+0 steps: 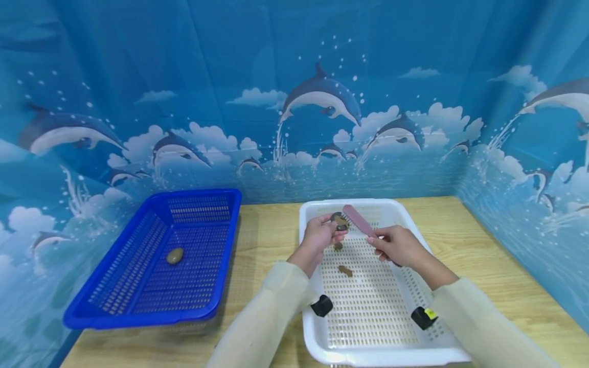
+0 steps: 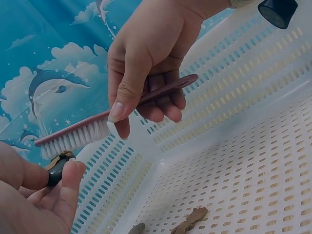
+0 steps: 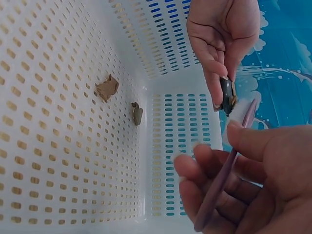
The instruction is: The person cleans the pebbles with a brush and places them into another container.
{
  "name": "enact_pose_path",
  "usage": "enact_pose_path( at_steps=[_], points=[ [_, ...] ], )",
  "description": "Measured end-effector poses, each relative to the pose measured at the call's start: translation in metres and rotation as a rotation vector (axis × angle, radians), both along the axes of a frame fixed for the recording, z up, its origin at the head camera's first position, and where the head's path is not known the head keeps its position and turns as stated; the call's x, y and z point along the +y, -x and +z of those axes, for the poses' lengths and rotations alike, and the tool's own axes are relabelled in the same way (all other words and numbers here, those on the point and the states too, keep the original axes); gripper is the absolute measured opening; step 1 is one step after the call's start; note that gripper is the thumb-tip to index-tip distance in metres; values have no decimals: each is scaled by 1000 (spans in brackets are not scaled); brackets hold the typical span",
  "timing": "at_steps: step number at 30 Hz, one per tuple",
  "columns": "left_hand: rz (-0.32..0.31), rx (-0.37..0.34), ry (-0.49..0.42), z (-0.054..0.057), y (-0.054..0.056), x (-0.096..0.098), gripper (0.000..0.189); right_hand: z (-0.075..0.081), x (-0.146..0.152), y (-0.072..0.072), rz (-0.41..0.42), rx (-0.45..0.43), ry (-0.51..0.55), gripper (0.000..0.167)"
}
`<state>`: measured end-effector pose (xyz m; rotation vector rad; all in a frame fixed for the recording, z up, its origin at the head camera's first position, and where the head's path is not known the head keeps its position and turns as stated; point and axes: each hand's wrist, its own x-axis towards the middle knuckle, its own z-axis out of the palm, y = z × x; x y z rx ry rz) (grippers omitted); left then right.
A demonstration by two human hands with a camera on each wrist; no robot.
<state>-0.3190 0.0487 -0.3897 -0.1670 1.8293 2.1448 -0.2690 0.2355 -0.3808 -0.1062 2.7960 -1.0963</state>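
My left hand (image 1: 317, 237) pinches a dark, smooth stone (image 2: 57, 173) between thumb and fingers above the far part of a white perforated basket (image 1: 372, 306). Brown, mud-like matter (image 3: 233, 93) clings to one side of it. In my right hand (image 1: 400, 247) is a pink brush (image 1: 360, 221), gripped by its handle. Its white bristles (image 2: 78, 138) point down at the stone's muddy side; whether they touch it I cannot tell. Below, on the basket floor, lie a brown lump (image 1: 345, 271) and a small greyish-brown piece (image 3: 137, 114).
To the left stands a blue perforated basket (image 1: 184, 322) with one tan, smooth stone (image 1: 175, 256) inside. Both baskets are on a wood-grain table (image 1: 262, 240). A blue dolphin-print curtain (image 1: 221, 61) encloses the back and sides.
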Motion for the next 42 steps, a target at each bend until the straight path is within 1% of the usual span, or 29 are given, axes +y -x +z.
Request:
enact_pose_path(
  at_steps=[4,6,8,12,15,17,21,25,28,31,34,36,39,42],
  points=[
    [3,-3,-11,0,0,0,36,-1,0,0,31,26,2,34],
    [-16,4,5,0,0,0,35,-2,0,0,51,43,-3,35],
    [-46,13,26,0,-1,0,35,-2,0,0,65,56,-7,34],
    [-146,25,77,-1,-2,-1,36,-3,-1,1,85,79,-5,34],
    [-201,28,95,-2,-3,-2,37,-2,0,1,92,93,0,34],
    [-218,33,100,-2,-3,-2,39,-2,0,1,89,98,-4,34],
    [-235,35,110,-2,-4,-2,42,-1,1,1,55,87,-8,35],
    [-232,44,113,-1,-3,-3,40,0,2,1,19,66,0,36],
    [-214,46,103,-1,-3,-3,39,-1,4,1,2,58,0,37],
    [-175,34,74,-2,-1,-3,38,-1,4,2,-1,56,1,39],
    [-127,23,46,-2,0,-2,38,-2,4,2,-7,34,5,38],
    [-99,16,32,-2,1,-2,38,-2,4,2,3,22,8,37],
    [-68,11,11,-2,1,-1,38,-3,3,2,4,15,1,35],
    [-50,4,-3,-3,1,0,37,-3,3,1,28,32,-2,36]
  ],
)
